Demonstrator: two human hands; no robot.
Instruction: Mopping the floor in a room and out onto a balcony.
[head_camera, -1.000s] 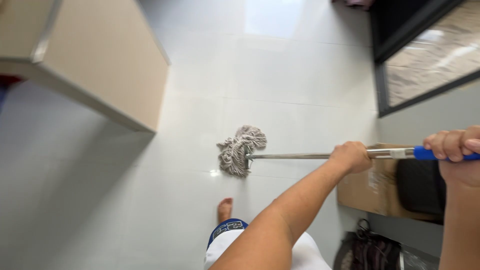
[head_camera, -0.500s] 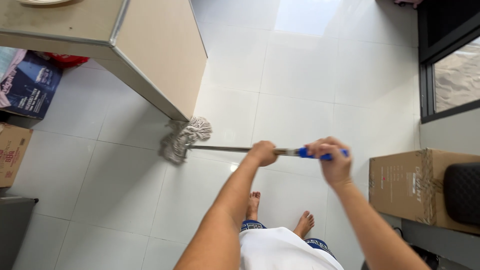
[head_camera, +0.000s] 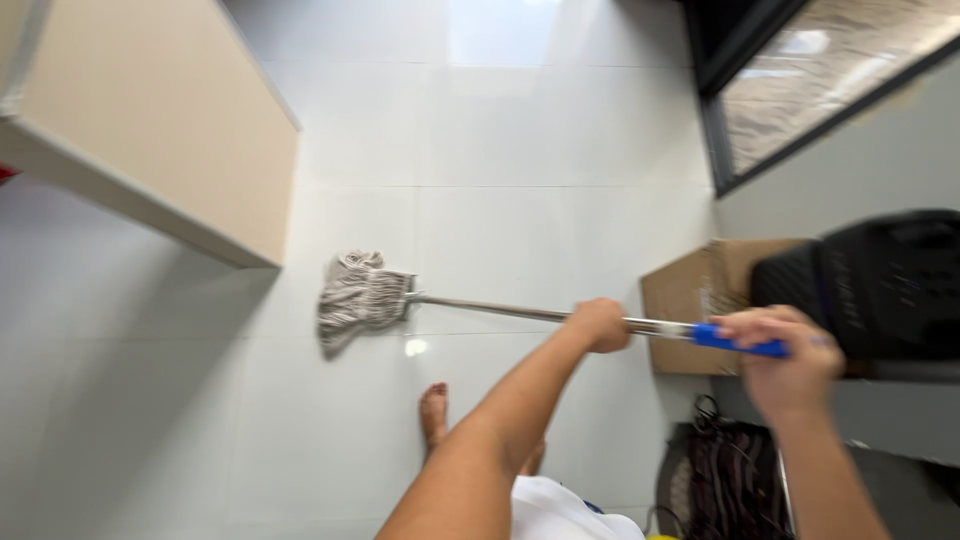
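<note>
White tiled floor (head_camera: 520, 130) bears mop head (head_camera: 358, 296), cardboard box (head_camera: 690, 300).

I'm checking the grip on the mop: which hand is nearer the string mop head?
Left. The left hand grips the metal shaft nearer the mop head; the right hand holds the blue grip at the far end.

The string mop (head_camera: 362, 296) lies with its grey-beige head flat on the white tiles, metal handle blue-gripped.
</note>
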